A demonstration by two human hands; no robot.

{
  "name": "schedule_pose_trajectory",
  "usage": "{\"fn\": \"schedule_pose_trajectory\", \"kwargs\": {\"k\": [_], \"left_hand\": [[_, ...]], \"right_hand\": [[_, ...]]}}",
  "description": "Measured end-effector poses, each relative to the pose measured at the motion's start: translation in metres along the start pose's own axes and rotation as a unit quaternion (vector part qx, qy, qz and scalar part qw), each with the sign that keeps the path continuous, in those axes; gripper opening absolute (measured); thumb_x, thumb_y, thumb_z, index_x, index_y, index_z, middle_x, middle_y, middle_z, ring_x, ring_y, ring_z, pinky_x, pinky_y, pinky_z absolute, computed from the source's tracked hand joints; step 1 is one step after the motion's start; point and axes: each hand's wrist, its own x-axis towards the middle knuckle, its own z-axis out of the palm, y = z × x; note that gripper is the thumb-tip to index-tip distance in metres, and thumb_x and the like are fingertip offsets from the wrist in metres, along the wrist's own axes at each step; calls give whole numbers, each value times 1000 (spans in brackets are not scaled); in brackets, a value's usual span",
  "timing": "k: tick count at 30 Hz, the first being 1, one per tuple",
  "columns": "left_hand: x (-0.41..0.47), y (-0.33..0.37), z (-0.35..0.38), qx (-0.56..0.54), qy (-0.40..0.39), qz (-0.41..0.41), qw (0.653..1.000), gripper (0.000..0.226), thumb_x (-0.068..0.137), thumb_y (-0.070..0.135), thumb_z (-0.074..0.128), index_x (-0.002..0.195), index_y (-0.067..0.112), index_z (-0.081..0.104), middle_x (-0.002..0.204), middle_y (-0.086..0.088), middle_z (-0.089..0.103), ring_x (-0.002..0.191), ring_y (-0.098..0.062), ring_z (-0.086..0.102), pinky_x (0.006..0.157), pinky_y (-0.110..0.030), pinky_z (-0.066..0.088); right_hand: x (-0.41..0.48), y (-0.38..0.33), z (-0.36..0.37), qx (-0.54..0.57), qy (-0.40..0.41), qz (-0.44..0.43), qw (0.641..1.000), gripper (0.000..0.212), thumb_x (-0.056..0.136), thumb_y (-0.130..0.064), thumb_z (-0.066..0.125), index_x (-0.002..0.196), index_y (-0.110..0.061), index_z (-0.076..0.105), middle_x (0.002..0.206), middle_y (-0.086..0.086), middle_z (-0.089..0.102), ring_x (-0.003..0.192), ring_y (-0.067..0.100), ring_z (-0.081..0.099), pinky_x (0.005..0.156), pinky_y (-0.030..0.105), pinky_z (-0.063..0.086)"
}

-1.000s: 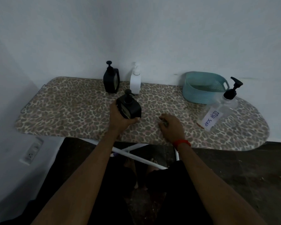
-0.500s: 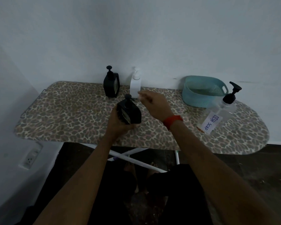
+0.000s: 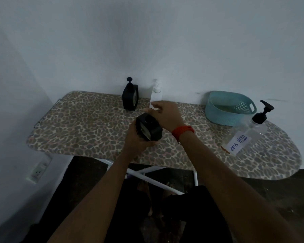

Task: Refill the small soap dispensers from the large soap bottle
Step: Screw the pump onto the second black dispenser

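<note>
**Q:** Refill status?
**A:** Not begun, by my judgement. My left hand (image 3: 135, 139) grips one black dispenser (image 3: 153, 130), tilted, over the ironing board (image 3: 88, 123). My right hand (image 3: 167, 116) reaches across its top; I cannot tell whether the fingers pinch anything.
**Q:** The large bottle (image 3: 244, 137)?
**A:** Near the board's right end: clear, labelled, pump fitted, untouched.

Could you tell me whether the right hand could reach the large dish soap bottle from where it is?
Probably yes: the right hand is at the held black dispenser, and only bare ironing board lies between it and the dish soap bottle.
</note>
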Motion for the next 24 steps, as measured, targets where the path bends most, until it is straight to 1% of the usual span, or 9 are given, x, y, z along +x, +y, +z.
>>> {"fn": "schedule_pose_trajectory", "kwargs": {"k": [1,3,6,10,14,17,19,22,24], "left_hand": [[1,0,0,2,-1,-1,1000,111,55,38,96,144,30,29,150,-2,40,135,-17,45,108,-49,43],[1,-1,-2,10,-3,-19,1000,117,54,37,97,148,21,30,150,-4,42,135,-21,47,107,-50,44],[0,0,-3,-3,-2,-12,1000,112,56,34,96,148,20,34,143,-3,50,129,-20,53,101,-51,50],[-1,2,-4,5,-7,-6,1000,111,59,32,95,150,18,31,145,-6,48,131,-23,51,101,-51,49],[1,3,1,45,-6,5,999,113,64,25,93,152,11,24,150,-12,42,137,-27,44,111,-46,41],[4,1,1,54,-7,-15,998,116,61,28,94,153,10,25,150,-11,42,137,-27,44,110,-49,41],[6,-3,3,44,-12,-28,999,112,62,24,94,152,14,28,147,-7,45,134,-25,47,105,-43,46],[7,-5,10,38,-19,-56,997,86,76,15,85,146,25,37,141,5,51,134,-28,47,90,-34,57],[9,-5,21,70,-31,-56,995,101,76,27,85,155,20,21,157,-1,32,143,-25,35,106,-40,47]], "right_hand": [[-5,6,-1,29,6,32,999,52,88,-47,70,116,-3,71,115,11,71,98,22,68,84,24,50],[-15,19,2,68,3,88,994,56,87,-52,69,122,-9,68,119,8,70,104,19,66,89,26,50],[-27,32,17,32,-75,71,994,54,83,-55,72,115,-12,69,106,8,72,96,22,67,86,40,55],[-16,29,36,-28,-122,65,990,70,73,-58,78,126,-17,58,116,3,65,104,21,61,86,34,52],[9,27,41,-105,-110,72,986,50,67,-57,81,84,-19,53,73,-6,53,71,18,57,52,23,36],[13,28,41,-102,-98,81,987,47,63,-53,82,76,-18,52,69,-1,54,64,18,57,50,24,38],[10,32,39,-89,-80,80,990,43,64,-49,82,69,-19,51,63,-3,53,58,14,54,49,25,37],[10,34,19,-73,-34,82,993,40,66,-47,81,68,-20,52,61,-6,51,55,11,51,45,23,34],[17,33,-6,-66,3,87,994,40,64,-49,81,68,-24,51,62,-10,51,56,5,50,44,20,33]]}}
